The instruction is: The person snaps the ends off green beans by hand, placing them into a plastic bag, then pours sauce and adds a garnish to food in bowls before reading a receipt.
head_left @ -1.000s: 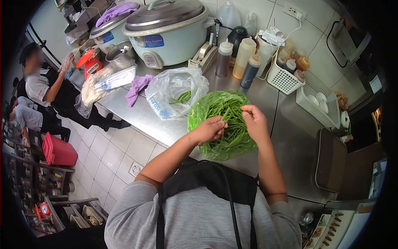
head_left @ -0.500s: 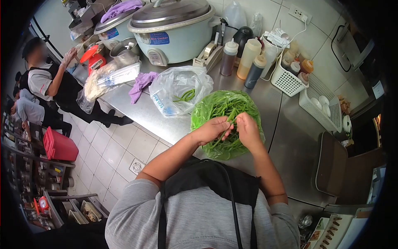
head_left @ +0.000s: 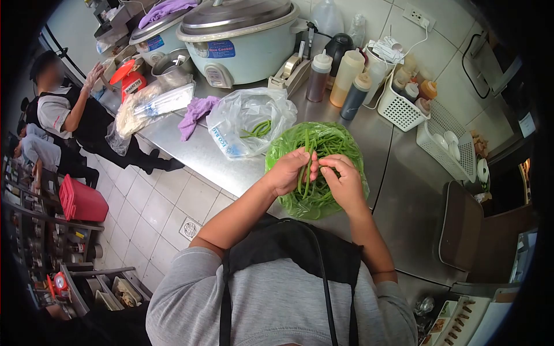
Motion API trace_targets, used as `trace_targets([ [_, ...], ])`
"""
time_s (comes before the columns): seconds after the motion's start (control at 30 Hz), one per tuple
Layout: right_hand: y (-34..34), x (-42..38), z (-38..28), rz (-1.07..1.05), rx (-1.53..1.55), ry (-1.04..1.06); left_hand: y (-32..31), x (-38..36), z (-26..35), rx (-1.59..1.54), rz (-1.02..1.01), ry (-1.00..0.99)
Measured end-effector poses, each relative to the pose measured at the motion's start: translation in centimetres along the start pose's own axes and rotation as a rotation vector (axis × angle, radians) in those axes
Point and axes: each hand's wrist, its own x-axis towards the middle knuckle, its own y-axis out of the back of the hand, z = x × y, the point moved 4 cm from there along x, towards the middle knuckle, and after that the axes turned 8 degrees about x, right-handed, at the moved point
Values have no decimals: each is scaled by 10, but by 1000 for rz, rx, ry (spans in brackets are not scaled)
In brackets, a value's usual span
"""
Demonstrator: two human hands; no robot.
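Over a green plastic bag [head_left: 276, 154] full of green beans [head_left: 332, 141], my left hand [head_left: 290, 171] is closed on a few long green beans [head_left: 306, 173] that stick up and down past its fingers. Close to its right, my right hand [head_left: 343, 177] is pinched near the beans; what its fingertips hold is too small to make out. A clear plastic bag [head_left: 228, 124] lies open just to the left, with several green beans [head_left: 258, 130] inside it.
Behind are a large rice cooker [head_left: 242, 55], sauce bottles [head_left: 319, 76], a tape dispenser [head_left: 288, 72] and white baskets [head_left: 401, 109]. A purple cloth [head_left: 197, 115] lies left on the steel table [head_left: 222, 184]. A gloved co-worker [head_left: 69, 109] stands at the far left.
The beans in my left hand now point upright, and that hand has moved slightly left. My right hand has turned, its fingers now pointing toward the left hand.
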Motion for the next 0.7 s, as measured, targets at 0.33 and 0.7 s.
trace_targets([
  [0.33,-15,14,4,50,-148,90,19,-25,0,-159,32,-6],
  [0.7,-51,57,9,-42,-739,63,137,-134,74,-263,428,-331],
])
